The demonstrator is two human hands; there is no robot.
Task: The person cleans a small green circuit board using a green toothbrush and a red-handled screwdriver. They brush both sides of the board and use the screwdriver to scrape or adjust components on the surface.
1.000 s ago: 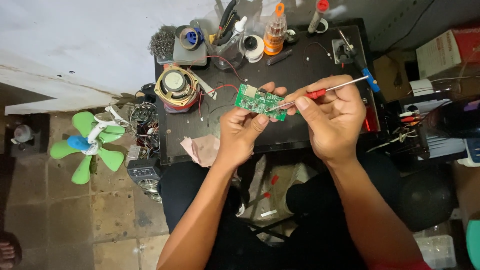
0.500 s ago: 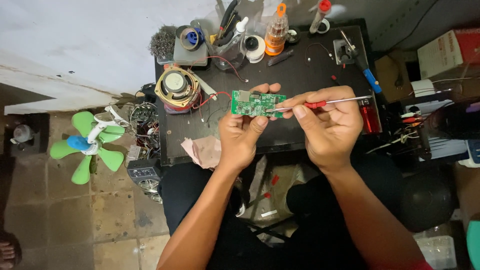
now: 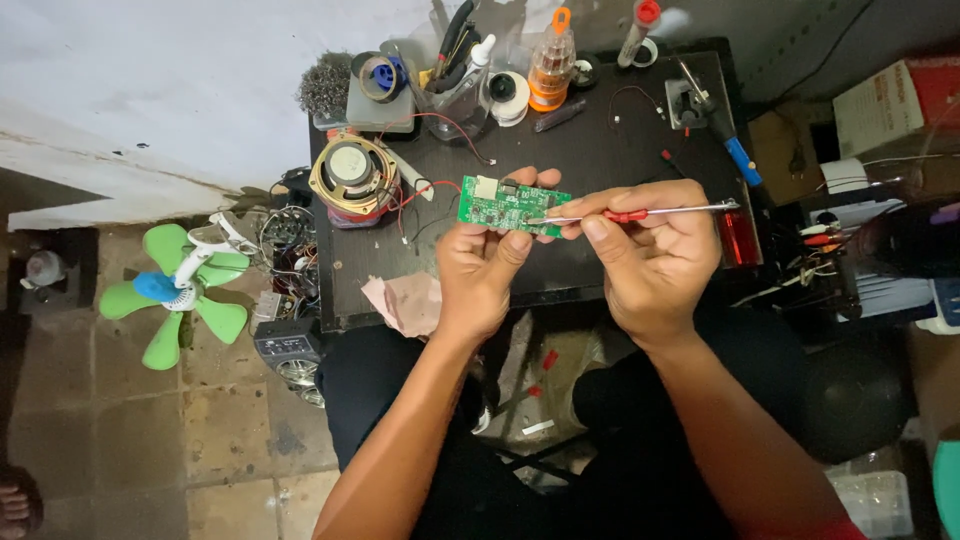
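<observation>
Green circuit board (image 3: 513,206) is sitting in my left hand (image 3: 482,268), pinched by its grip above the dark worktop (image 3: 600,140). My right hand (image 3: 650,250) is gripping a thin red-handled screwdriver (image 3: 640,213), tip touching the board. I am seeing a round speaker (image 3: 352,178) lying nearby.
</observation>
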